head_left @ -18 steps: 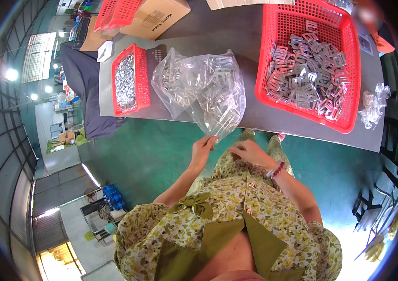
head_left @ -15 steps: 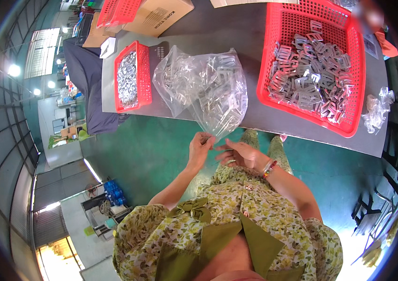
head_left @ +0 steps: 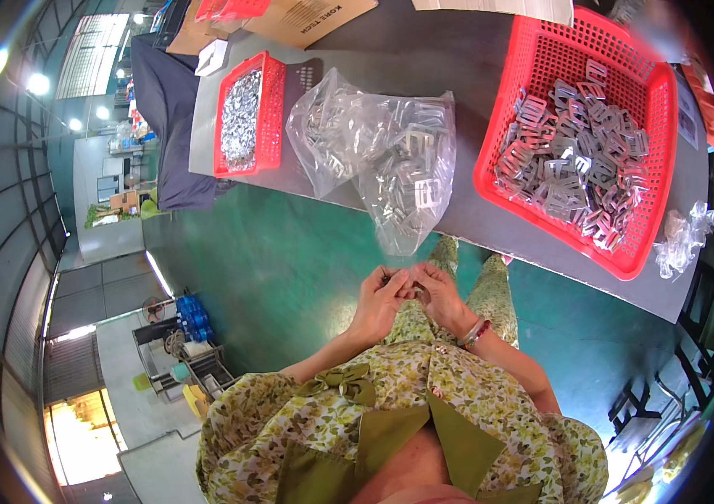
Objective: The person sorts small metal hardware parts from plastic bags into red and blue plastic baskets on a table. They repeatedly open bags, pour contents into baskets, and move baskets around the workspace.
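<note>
Right hand [head_left: 445,298] moved to left hand [head_left: 379,307], clear bag [head_left: 411,181] pinched

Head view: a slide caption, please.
Left hand and right hand together at a clear bag of metal pieces overhanging a grey table.

Glossy clear plastic bags [head_left: 386,214], smooth red plastic baskets [head_left: 663,168], shiny, probably metal buckles [head_left: 571,168], matt grey tabletop [head_left: 491,220].

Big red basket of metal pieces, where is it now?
In the head view, the big red basket sits on the right part of the grey table, between the clear plastic bag and the crumpled clear plastic.
</note>
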### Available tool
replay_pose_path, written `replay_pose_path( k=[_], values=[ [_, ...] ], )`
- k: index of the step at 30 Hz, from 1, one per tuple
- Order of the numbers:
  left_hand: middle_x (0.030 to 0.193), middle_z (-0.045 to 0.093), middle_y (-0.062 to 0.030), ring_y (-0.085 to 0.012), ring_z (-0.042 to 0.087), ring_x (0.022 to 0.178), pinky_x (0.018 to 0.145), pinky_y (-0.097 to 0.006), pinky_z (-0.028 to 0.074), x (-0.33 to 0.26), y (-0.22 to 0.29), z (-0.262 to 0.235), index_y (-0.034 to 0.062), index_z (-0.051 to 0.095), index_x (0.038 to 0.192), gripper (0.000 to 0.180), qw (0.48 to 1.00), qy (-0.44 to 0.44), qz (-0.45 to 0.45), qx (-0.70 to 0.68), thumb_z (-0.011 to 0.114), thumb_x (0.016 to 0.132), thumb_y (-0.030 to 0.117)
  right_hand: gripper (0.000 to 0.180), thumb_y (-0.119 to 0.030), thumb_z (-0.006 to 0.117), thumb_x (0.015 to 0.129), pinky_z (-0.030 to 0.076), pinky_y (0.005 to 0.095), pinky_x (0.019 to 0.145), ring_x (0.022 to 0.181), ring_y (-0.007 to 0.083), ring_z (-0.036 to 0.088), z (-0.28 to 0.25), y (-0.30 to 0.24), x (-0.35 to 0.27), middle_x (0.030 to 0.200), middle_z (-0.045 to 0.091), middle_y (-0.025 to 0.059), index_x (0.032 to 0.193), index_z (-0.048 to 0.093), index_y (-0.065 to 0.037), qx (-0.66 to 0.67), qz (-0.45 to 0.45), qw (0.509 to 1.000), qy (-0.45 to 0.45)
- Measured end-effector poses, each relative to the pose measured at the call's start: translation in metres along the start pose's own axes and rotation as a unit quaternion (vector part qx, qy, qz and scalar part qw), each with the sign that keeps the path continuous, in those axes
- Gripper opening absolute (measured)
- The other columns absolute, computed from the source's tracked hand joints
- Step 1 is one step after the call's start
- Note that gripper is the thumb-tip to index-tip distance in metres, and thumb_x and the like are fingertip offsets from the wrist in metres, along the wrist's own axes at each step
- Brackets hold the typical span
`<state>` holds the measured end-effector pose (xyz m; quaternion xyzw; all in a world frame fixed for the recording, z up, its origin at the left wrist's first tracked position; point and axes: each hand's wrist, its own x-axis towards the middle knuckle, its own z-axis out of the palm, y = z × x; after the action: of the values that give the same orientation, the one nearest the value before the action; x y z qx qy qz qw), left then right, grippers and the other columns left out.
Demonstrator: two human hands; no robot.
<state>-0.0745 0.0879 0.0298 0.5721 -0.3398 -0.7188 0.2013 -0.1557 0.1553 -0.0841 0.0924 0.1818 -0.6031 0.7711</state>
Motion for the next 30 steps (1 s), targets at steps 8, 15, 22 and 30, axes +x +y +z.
replay_pose_path(
  k=[8, 15, 22, 30],
  values=[
    [0.080, 0.052, -0.0026, -0.0117, 0.050, 0.071, 0.070, -0.030, 0.047, -0.013, 0.008, -0.001, 0.0034, 0.050, 0.093, 0.013, 0.988, -0.037, -0.112, -0.103, 0.055, 0.096, 0.015, 0.041, -0.042, 0.041, 0.099, 0.047, 0.0357, 0.072, 0.082, 0.0202, 0.056, 0.031, -0.027, -0.005, 0.096, 0.060, 0.0063, 0.115, 0.055, -0.008, 0.175, 0.136, 0.975, -0.022],
    [0.082, 0.055, -0.0017, -0.0094, 0.050, 0.071, 0.072, -0.030, 0.049, -0.019, 0.019, 0.007, 0.0017, 0.056, 0.095, 0.011, 0.961, -0.031, -0.218, -0.167, 0.056, 0.095, 0.013, 0.028, -0.029, 0.047, 0.097, 0.050, 0.0422, 0.069, 0.080, 0.0231, 0.057, -0.001, -0.006, 0.012, 0.097, 0.060, 0.0108, 0.107, 0.054, -0.005, 0.076, 0.063, 0.994, 0.054],
    [0.085, 0.057, -0.0040, -0.0110, 0.052, 0.073, 0.069, -0.029, 0.048, -0.019, 0.008, 0.008, 0.0010, 0.056, 0.096, 0.009, 0.944, -0.066, -0.249, -0.206, 0.057, 0.094, 0.010, 0.034, -0.015, 0.051, 0.092, 0.049, 0.0274, 0.066, 0.088, 0.0150, 0.058, 0.067, -0.030, -0.024, 0.105, 0.058, 0.0075, 0.123, 0.047, -0.001, 0.126, -0.005, 0.987, 0.102],
    [0.083, 0.055, -0.0014, -0.0105, 0.051, 0.071, 0.068, -0.030, 0.048, -0.018, 0.002, 0.013, 0.0057, 0.056, 0.095, 0.007, 0.961, -0.082, -0.247, -0.089, 0.057, 0.094, 0.012, 0.033, -0.015, 0.051, 0.095, 0.049, 0.0310, 0.083, 0.090, 0.0199, 0.054, 0.038, -0.024, -0.029, 0.098, 0.050, 0.0043, 0.125, 0.043, -0.003, -0.070, -0.107, 0.991, -0.030]
  ],
)
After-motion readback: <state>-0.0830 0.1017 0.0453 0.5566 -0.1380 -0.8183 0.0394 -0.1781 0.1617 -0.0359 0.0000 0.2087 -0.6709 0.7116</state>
